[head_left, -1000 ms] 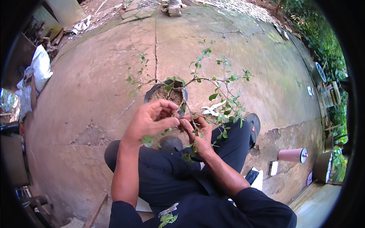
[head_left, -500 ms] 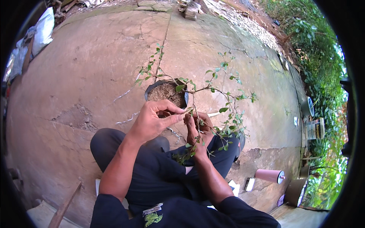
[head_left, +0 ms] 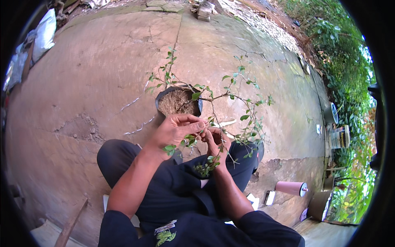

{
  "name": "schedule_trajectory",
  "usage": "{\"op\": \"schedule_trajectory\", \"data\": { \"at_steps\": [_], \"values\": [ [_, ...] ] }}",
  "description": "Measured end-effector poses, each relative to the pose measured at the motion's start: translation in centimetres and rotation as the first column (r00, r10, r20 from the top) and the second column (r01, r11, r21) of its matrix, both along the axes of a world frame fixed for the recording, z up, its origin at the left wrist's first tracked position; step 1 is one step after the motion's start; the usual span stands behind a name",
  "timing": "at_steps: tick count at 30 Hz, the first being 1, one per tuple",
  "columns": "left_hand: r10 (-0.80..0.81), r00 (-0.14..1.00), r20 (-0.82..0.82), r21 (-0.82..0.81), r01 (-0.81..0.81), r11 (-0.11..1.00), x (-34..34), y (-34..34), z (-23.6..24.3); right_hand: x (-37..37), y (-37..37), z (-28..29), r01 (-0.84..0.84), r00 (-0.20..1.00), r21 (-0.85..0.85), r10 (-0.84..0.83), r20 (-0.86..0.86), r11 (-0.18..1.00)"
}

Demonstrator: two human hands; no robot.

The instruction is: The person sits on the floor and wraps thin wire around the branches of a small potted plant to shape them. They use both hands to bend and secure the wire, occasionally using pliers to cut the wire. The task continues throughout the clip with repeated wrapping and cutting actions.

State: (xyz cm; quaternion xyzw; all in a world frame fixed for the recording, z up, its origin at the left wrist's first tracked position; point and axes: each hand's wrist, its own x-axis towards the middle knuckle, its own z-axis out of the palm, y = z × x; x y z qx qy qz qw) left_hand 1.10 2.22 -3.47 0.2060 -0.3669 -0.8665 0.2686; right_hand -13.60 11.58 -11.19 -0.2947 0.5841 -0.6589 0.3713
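Note:
A small plant (head_left: 230, 96) with thin leafy branches leans out of a black pot (head_left: 166, 105) filled with light brown material. My left hand (head_left: 185, 131) and my right hand (head_left: 214, 140) meet just below the pot, both pinched on a thin branch of the plant; their fingertips are partly hidden by each other and leaves. Behind the branches lies a white object (head_left: 226, 123), too hidden to make out. Silvery wire strands (head_left: 140, 127) lie to the left of the pot.
Cracked concrete floor (head_left: 94, 74) surrounds my crossed legs. At right are a pink tumbler (head_left: 288, 187), a phone-sized object (head_left: 270, 197), a bucket (head_left: 340, 136) and shrubs along the edge. White sacks (head_left: 43, 35) stand at upper left, a wooden stick (head_left: 72, 224) at lower left.
My left hand has shifted slightly right and down since half a second ago, closer onto my right hand's fingers. The branch between them has moved, with leaves now showing below my left hand.

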Motion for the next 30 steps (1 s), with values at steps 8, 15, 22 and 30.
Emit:
{"op": "schedule_trajectory", "data": {
  "at_steps": [8,15,22,30],
  "values": [
    [-0.034,0.972,-0.232,0.440,0.136,0.888,-3.3,1.3,-2.0,-1.5,1.2,-5.5,0.026,0.999,-0.028,-0.025,0.025,0.999],
    [0.055,0.848,-0.528,0.404,0.193,0.894,-6.3,3.0,-2.6,-1.9,1.2,-3.7,0.024,0.936,-0.076,0.004,0.352,0.997],
    [0.086,0.869,-0.488,0.391,0.130,0.911,-6.3,3.1,-3.5,-2.5,1.2,-1.9,0.030,0.978,0.091,-0.048,0.205,0.995],
    [0.098,0.893,-0.440,0.429,0.113,0.896,-5.6,2.7,-4.0,-2.3,1.0,-3.0,-0.013,0.980,0.152,-0.018,0.199,0.988]
  ]
}}
